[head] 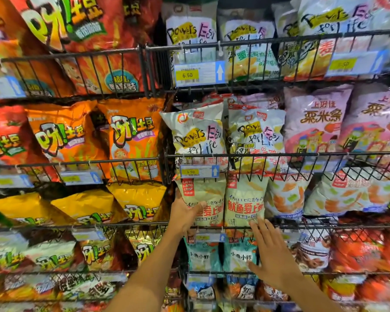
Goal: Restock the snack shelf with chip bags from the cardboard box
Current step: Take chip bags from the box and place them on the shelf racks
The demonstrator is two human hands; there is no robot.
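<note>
Black wire shelving fills everything in front of me, row upon row of tilted baskets packed with glossy, puffed bags. Nearest, my right hand lies flat with fingers spread and together on nothing, palm against a teal bag one row down, fingertips reaching the bottom edge of the second pale green bag. My left hand is clamped on the first pale green chip bag: thumb across its front, fingers hidden behind its left edge. That bag stands upright in the wire basket, long axis vertical, red label at the top left corner, print facing me, touching its twin on the right. Both are smooth crinkled film, pillow-shaped, with red characters across the middle.

Above them a blue and yellow price tag clips to the wire rail. Behind that rail stand two white bags with scrawled lettering, leaning slightly left. To the left are orange bags and yellow foil ones; to the right, pink bags. Further up, more white bags sit behind another tag reading 6.50.
</note>
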